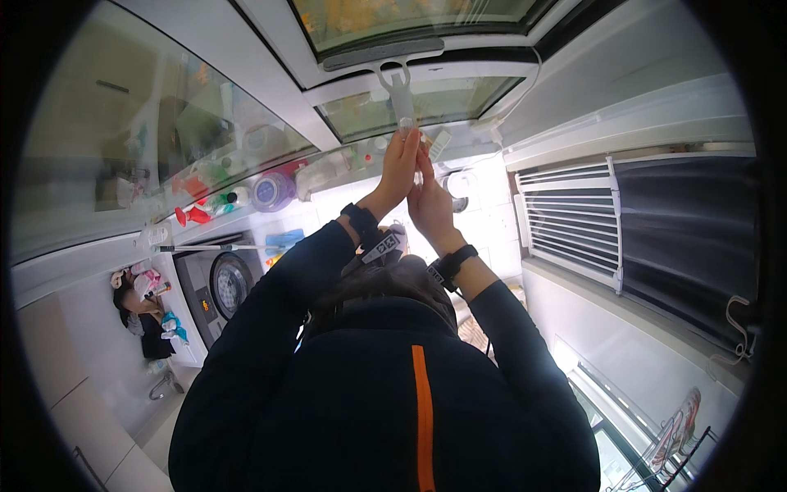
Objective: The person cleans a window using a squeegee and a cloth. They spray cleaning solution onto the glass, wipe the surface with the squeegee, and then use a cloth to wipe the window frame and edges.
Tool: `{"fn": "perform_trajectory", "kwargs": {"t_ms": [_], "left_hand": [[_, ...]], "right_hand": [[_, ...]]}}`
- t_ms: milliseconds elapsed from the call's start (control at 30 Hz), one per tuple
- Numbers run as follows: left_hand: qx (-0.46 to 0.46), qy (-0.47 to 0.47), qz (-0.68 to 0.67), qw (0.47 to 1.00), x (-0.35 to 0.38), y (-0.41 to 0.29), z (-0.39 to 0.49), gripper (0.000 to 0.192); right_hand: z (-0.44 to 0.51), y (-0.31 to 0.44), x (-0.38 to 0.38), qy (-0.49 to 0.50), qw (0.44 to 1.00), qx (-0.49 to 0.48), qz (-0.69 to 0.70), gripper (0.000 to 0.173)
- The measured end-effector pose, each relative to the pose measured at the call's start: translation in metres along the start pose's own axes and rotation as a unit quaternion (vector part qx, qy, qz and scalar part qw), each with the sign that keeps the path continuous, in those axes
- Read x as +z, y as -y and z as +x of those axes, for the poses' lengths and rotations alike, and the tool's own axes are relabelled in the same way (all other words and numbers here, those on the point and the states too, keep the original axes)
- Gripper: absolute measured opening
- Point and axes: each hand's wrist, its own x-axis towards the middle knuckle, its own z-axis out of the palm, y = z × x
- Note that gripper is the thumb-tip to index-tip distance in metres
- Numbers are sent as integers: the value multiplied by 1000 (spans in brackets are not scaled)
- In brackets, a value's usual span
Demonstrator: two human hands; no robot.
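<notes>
A window washer tool with a white handle (403, 101) and a long grey head (384, 55) extends forward from my two hands. Its head lies across the lower rail of the window frame (473, 42), overlapping the bottom of the upper glass pane (418, 18). My left hand (398, 166) wraps the handle's near end, fingers closed. Just below and to the right, my right hand (432, 206) grips the same shaft, most of which the fingers hide. A dark band with a printed marker sits on each wrist.
Along the sill at left stand a purple tub (272, 192), a red spray nozzle (192, 215) and several bottles. Below are a front-loading washing machine (230, 277) and a sink with laundry (147, 307). A white rack (569, 224) is at right; a white cable (530, 92) hangs beside the window.
</notes>
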Motion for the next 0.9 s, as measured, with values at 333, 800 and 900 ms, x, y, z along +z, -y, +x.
{"fn": "perform_trajectory", "kwargs": {"t_ms": [333,800,900], "left_hand": [[-24,2,-57,998,8,-6,-2,40],[-203,336,2,920,-26,35,-90,47],[-242,349,-59,904,-29,48,-95,49]], "right_hand": [[-3,6,-8,14,997,32,-62,69],[-119,-10,-54,148,981,126,-30,70],[-131,-20,-60,157,970,172,-66,64]]}}
